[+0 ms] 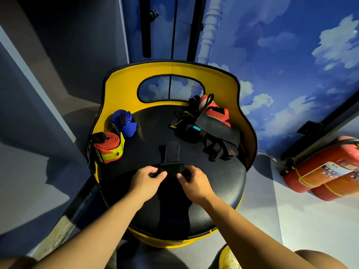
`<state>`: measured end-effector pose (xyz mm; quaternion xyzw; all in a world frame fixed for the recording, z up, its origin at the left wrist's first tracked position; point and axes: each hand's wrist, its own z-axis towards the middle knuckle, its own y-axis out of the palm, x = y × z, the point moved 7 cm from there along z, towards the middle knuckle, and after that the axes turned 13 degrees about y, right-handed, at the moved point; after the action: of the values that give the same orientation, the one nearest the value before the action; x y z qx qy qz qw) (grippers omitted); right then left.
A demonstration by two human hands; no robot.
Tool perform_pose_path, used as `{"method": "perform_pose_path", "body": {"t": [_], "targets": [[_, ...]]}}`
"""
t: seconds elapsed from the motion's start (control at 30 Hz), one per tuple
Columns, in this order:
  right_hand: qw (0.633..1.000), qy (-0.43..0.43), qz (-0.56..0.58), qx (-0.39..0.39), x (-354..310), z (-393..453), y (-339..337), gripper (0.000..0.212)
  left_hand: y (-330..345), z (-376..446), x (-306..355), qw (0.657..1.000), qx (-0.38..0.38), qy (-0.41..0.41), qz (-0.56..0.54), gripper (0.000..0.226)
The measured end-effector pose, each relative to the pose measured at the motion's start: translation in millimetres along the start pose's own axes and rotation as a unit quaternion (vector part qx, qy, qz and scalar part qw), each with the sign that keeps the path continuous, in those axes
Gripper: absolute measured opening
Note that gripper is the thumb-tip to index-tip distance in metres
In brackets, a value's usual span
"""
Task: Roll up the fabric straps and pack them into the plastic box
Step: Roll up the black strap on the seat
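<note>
The left fingers and the right fingers are closing on the two ends of a black roll, thumbs pressing from the near side. The left hand is pinching the roll's left end; the right hand is pinching its right end. The roll is sitting on the near half of the black seat. The unrolled tail of the black strap is lying flat on the seat, running away from the roll toward the far side.

Judged step: rolling the strap toward its far end. For a good result:
- Both ends are to be turned at an equal rate, so the roll is not coning
- Tension is to be kept on the tail, so the layers are staying tight
- The tail is to be kept straight and in line with the roll

A red roll and a blue roll are lying finished at the far left of the seat. A heap of loose straps is waiting at the far right. No plastic box is in view, so packing is not yet possible to assess
</note>
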<state>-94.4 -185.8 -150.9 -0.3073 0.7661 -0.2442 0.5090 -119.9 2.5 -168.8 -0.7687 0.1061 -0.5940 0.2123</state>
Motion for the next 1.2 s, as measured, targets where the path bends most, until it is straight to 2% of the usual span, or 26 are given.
{"method": "perform_pose_path", "body": {"t": [0.07, 0.13, 0.2, 0.37, 0.47, 0.6, 0.7, 0.8, 0.93, 1.07, 1.2], "targets": [[1.0, 0.024, 0.007, -0.004, -0.9, 6.1, -0.1, 0.033, 2.0, 5.0, 2.3, 0.999, 0.007, -0.015, -0.032, 0.044], [0.994, 0.073, 0.076, -0.033, 1.7, 12.0, 0.8, 0.033, 6.9, 10.6, 0.8, 0.993, 0.009, -0.047, -0.104, 0.039], [0.977, 0.115, 0.168, -0.066, 6.0, 15.1, 4.6, 0.032, 10.0, 11.1, 4.2, 0.982, 0.0, -0.08, -0.172, 0.035], [0.941, 0.15, 0.287, -0.098, 4.4, 16.3, 9.6, 0.038, 11.9, 8.8, 4.8, 0.951, -0.029, -0.132, -0.28, 0.03], [0.922, 0.144, 0.344, -0.101, -3.9, 14.9, 1.9, 0.035, 12.5, 6.7, 13.6, 0.934, -0.039, -0.138, -0.326, 0.027], [0.887, 0.098, 0.436, -0.118, -24.8, 8.4, -22.4, 0.037, -3.4, 10.7, 46.9, 0.906, -0.019, -0.082, -0.416, 0.023], [0.875, 0.042, 0.466, -0.125, -45.0, 2.2, -49.4, 0.043, -20.6, 14.7, 78.8, 0.909, -0.024, -0.017, -0.416, 0.034], [0.882, -0.025, 0.456, -0.114, -65.2, -2.2, -78.1, 0.05, -37.9, 16.2, 110.1, 0.913, -0.032, 0.027, -0.407, 0.041], [0.88, -0.081, 0.453, -0.117, -83.3, -5.7, -104.6, 0.053, -52.8, 11.2, 148.9, 0.919, -0.102, 0.073, -0.373, 0.042], [0.89, -0.109, 0.422, -0.135, -90.6, -7.9, -113.4, 0.061, -59.1, 9.7, 151.5, 0.926, -0.079, 0.105, -0.355, 0.052], [0.908, -0.144, 0.368, -0.139, -83.5, -6.0, -107.0, 0.056, -48.4, 7.1, 139.6, 0.94, -0.103, 0.122, -0.3, 0.054]]}}
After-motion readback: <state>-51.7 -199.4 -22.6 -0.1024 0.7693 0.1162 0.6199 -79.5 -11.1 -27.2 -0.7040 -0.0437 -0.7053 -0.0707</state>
